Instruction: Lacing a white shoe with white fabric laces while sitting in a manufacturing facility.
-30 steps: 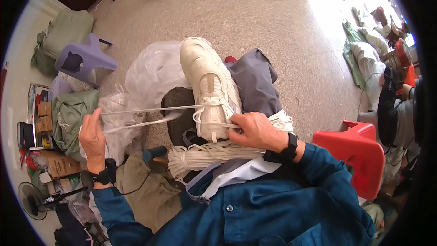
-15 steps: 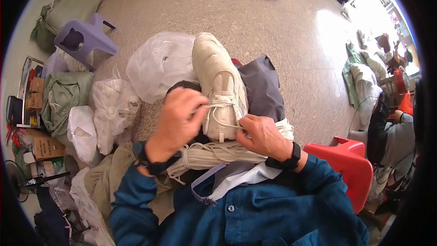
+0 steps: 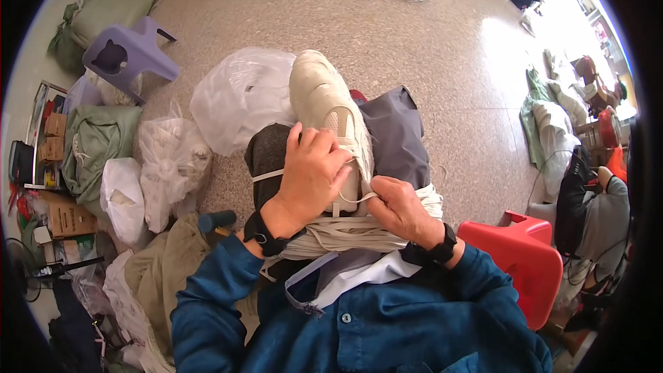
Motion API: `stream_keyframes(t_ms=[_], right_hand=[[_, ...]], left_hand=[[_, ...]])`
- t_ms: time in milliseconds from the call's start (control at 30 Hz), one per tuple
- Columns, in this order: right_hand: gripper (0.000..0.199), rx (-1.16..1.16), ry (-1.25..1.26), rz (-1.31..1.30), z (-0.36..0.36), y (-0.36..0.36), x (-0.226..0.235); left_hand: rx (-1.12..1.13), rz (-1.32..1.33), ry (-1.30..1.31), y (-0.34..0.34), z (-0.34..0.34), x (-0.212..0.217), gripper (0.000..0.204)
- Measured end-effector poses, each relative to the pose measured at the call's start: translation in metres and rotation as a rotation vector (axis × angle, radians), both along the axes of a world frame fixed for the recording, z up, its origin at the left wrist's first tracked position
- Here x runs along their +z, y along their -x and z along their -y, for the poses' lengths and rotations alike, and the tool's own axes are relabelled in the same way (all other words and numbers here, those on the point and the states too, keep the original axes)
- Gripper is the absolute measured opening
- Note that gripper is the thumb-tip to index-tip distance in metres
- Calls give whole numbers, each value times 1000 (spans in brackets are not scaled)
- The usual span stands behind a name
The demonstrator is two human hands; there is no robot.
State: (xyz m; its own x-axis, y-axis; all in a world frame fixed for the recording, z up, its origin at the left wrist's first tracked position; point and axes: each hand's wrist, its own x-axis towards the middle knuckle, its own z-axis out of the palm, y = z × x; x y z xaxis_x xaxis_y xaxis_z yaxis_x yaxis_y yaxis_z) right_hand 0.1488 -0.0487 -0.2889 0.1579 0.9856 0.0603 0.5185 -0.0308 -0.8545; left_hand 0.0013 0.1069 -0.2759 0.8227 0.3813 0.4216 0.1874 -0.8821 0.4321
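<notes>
Right fingers (image 3: 391,192) pinch one cream shoelace (image 3: 354,201), apparently to control it; left fingers (image 3: 323,144) curl over one cream sneaker (image 3: 316,86), their grip impossible to tell. The sneaker lies centrally, toe toward twelve o'clock, presumably for easy reach. Around it: one lace bundle (image 3: 366,236) at six, one purple stool (image 3: 141,56) at ten, one red stool (image 3: 530,262) at four.

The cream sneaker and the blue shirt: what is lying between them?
In the head view, a bundle of cream shoelaces lies next to the cream sneaker, then grey-and-white cloth, nearer the blue shirt.
</notes>
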Motion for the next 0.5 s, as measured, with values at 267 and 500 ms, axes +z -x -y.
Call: stream_keyframes(t_ms=[267, 500], right_hand=[[18, 16, -51, 56, -7, 2, 5], [21, 18, -20, 118, -6, 0, -1]], left_hand=[[49, 17, -209, -21, 3, -22, 16], [-41, -4, -90, -10, -8, -14, 15]])
